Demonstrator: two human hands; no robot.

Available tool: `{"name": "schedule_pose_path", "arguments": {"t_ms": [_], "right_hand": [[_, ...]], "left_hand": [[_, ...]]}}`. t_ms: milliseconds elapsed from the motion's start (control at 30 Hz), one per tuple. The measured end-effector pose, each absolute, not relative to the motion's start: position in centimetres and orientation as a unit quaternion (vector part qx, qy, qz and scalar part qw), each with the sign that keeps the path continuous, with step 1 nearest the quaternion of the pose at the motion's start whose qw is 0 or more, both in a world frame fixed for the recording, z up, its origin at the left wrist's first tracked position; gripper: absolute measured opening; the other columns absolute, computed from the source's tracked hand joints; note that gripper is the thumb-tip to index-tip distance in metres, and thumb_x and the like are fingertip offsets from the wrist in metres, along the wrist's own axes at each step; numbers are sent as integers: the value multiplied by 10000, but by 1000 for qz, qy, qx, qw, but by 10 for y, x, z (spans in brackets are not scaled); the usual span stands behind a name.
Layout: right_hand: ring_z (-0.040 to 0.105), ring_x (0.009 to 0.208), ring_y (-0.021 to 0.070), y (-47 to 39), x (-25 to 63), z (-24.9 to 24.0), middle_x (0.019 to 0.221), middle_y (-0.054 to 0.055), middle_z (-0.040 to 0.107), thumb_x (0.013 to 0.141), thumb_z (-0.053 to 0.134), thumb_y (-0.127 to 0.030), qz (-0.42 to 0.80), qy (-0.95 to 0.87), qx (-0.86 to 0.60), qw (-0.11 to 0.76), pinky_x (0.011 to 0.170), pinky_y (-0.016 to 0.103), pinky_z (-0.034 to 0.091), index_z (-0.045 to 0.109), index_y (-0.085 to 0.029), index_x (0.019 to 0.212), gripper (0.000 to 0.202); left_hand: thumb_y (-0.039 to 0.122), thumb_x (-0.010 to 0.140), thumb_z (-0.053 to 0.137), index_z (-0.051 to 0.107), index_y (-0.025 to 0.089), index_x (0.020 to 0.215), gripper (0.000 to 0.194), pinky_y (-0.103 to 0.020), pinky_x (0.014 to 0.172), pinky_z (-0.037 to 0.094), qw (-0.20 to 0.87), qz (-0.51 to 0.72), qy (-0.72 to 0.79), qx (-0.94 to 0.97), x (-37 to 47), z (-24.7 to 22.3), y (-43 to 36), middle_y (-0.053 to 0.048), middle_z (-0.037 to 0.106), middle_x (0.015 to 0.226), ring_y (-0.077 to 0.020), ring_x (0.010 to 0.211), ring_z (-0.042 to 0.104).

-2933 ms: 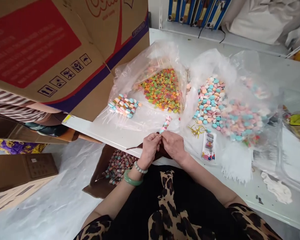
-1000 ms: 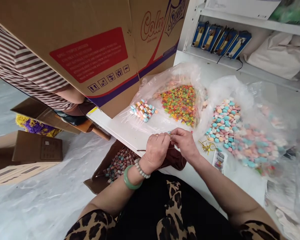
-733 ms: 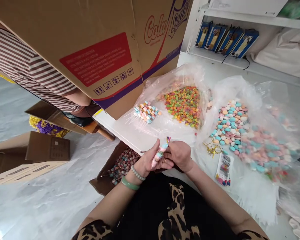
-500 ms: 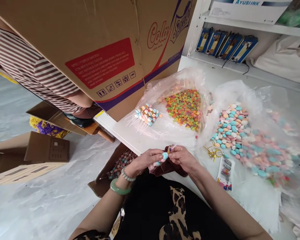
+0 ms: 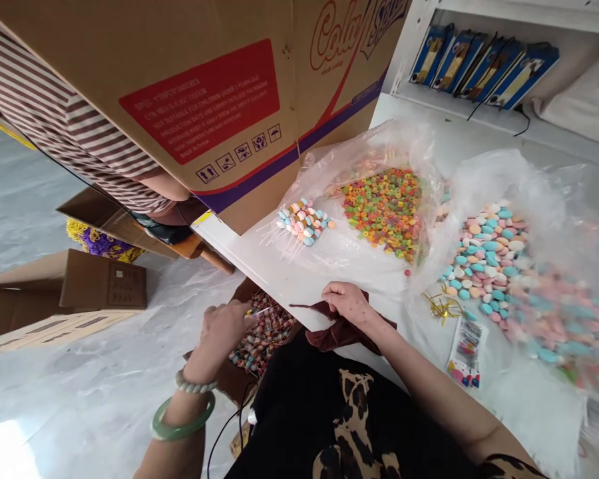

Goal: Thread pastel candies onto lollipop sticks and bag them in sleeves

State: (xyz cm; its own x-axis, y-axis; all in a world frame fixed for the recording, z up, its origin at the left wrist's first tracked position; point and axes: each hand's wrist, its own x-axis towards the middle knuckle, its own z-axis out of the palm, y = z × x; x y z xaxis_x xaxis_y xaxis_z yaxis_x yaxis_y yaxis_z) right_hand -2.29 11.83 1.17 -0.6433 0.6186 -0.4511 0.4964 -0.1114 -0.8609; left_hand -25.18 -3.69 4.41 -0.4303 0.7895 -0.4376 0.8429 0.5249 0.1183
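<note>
My left hand (image 5: 223, 329) is reached out over an open cardboard box (image 5: 229, 382) below the table edge. Its fingers are closed on a candy stick; a thin white stick (image 5: 262, 311) and a small yellow bit show beyond the fingertips, the rest hidden by the hand. Inside the box lie many similar multicoloured candy sticks (image 5: 267, 336). At the table's near edge, my right hand (image 5: 348, 303) grips a dark brown cloth (image 5: 337, 334), whose thin end points left. A bundle of pastel candy sticks (image 5: 304, 223) rests on the table beyond.
Clear bags hold ring-shaped candies (image 5: 384, 209) and pastel oval candies (image 5: 489, 256). Gold twist ties (image 5: 443, 306) and a printed packet (image 5: 465, 351) lie at right. A tall carton (image 5: 204, 100) stands at the back left, beside a person in a striped shirt (image 5: 80, 120).
My left hand has left my right hand and moved left over the box with the candy stick. The right hand stays by the table edge with the brown cloth. The view has shifted slightly.
</note>
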Motion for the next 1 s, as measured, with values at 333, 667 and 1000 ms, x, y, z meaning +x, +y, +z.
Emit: {"name": "schedule_pose_path", "arguments": {"t_ms": [333, 667, 1000], "right_hand": [[480, 540, 105, 94, 32, 11, 580, -38, 552, 761, 549, -273, 619, -633, -456, 87, 552, 225, 370, 634, -195, 747, 116], [566, 1005, 276, 88, 228, 3, 1076, 148, 606, 890, 477, -390, 76, -536, -841, -18, 783, 350, 401, 580, -151, 1104, 337], [606, 792, 217, 89, 256, -15, 852, 44, 689, 816, 525, -333, 217, -407, -869, 176, 687, 297, 381, 612, -196, 1140, 363]], "left_hand": [[341, 852, 505, 692, 233, 814, 219, -277, 757, 423, 206, 255, 764, 557, -198, 31, 67, -32, 688, 893, -187, 851, 618], [382, 810, 574, 631, 212, 666, 230, -265, 684, 429, 420, 315, 634, 568, -111, 7, 52, -2, 620, 696, -151, 688, 560], [327, 852, 527, 630, 207, 707, 214, -281, 750, 413, 429, 249, 554, 669, -64, 20, 59, -14, 616, 751, -159, 756, 556]]}}
